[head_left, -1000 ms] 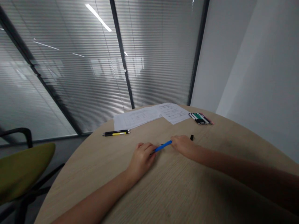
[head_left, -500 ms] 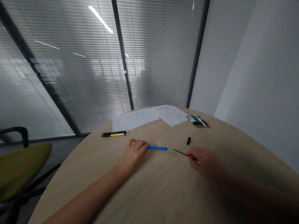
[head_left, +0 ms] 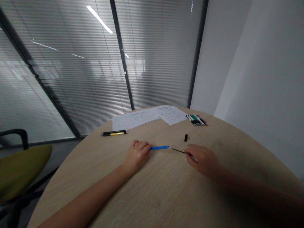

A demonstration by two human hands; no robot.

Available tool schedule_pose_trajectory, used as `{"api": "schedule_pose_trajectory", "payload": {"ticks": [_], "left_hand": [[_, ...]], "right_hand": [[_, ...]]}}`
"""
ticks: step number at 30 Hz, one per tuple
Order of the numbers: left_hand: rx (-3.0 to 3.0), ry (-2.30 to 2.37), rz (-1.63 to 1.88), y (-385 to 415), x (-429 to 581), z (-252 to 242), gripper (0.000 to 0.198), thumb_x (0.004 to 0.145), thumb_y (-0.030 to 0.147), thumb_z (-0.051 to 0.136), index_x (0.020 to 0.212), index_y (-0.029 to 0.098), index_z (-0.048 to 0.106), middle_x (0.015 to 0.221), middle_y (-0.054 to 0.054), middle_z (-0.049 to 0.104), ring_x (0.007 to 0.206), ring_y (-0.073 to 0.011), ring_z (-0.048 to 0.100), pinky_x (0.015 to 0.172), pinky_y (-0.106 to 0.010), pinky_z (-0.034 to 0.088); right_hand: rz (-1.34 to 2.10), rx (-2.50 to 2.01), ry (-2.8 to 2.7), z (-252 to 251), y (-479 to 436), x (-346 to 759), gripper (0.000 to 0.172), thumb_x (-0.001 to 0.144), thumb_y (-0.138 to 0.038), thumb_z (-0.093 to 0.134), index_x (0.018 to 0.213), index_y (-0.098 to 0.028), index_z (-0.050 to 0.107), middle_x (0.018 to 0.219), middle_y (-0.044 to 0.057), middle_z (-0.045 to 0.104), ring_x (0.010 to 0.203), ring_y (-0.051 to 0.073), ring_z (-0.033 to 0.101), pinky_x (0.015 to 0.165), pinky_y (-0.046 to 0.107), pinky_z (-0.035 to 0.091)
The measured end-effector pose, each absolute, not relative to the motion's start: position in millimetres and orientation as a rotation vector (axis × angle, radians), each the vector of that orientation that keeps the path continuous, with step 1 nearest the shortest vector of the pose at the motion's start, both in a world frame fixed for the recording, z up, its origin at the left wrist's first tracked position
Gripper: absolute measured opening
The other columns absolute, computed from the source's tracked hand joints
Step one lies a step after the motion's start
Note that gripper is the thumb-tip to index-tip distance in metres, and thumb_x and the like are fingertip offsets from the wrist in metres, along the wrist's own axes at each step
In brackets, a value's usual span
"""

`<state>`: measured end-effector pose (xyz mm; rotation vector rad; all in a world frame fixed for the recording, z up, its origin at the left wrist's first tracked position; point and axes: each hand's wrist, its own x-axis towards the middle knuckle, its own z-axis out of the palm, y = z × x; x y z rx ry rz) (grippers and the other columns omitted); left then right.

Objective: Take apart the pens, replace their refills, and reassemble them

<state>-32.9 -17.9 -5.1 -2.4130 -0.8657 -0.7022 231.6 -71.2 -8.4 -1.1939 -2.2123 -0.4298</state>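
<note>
Corner of an office room. Far side: floor-to-ceiling glass partition (head_left: 71, 79) with horizontal slatted blinds (head_left: 154, 57) lowered behind the panes, divided by slim dark metal mullions (head_left: 121, 53). Long ceiling light (head_left: 99, 19) appears as a bright streak reflected in the glass; fainter streaks lie to its left. Pale, blurred shapes show through the slats, too indistinct to identify. Right side: plain white wall (head_left: 261, 79) meets the partition at a dark frame. Grey floor (head_left: 61, 152) visible at left. Beside the round pale-wood table (head_left: 237, 152) stands an office chair (head_left: 16, 167), olive seat, black armrest (head_left: 14, 133), dark legs. Light is even, cool.
</note>
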Motion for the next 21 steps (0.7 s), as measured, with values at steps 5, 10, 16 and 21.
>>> {"api": "schedule_pose_trajectory", "payload": {"ticks": [5, 10, 16, 21], "left_hand": [[-2.400, -0.865, -0.699, -17, -33, -5, 0.018, 0.082, 0.015, 0.040, 0.088, 0.016, 0.058, 0.078, -0.004, 0.064, 0.068, -0.0160, 0.057, 0.068, -0.032, 0.035], [-2.388, -0.872, -0.667, -16, -34, -5, 0.018, 0.083, 0.015, 0.041, 0.088, 0.016, 0.058, 0.078, -0.004, 0.063, 0.069, -0.0158, 0.056, 0.069, -0.032, 0.035], [-2.344, -0.814, -0.608, -16, -33, -6, 0.019, 0.083, 0.014, 0.040, 0.086, 0.016, 0.058, 0.075, -0.003, 0.062, 0.066, -0.0165, 0.055, 0.070, -0.033, 0.034], [-2.379, -0.675, -0.551, -24, -28, -5, 0.020, 0.084, 0.011, 0.038, 0.091, 0.013, 0.056, 0.076, -0.004, 0.061, 0.067, -0.0167, 0.053, 0.070, -0.033, 0.035]], "right_hand": [[-0.408, -1.226, -2.204, -9, -68, 237, 0.023, 0.077, -0.015, 0.038, 0.075, -0.016, 0.061, 0.070, 0.006, 0.064, 0.065, 0.017, 0.058, 0.061, 0.027, 0.044], [-0.534, -1.182, -2.256, -8, -66, 241, 0.022, 0.077, -0.014, 0.040, 0.075, -0.015, 0.061, 0.070, 0.006, 0.064, 0.065, 0.016, 0.056, 0.061, 0.027, 0.041], [-0.790, -1.021, -2.272, 0, -67, 243, 0.021, 0.078, -0.011, 0.042, 0.070, -0.015, 0.061, 0.066, 0.006, 0.061, 0.060, 0.016, 0.052, 0.058, 0.028, 0.038], [-0.821, -0.888, -2.276, 2, -66, 244, 0.020, 0.081, -0.011, 0.044, 0.072, -0.014, 0.061, 0.066, 0.005, 0.061, 0.063, 0.016, 0.053, 0.061, 0.029, 0.038]]}}
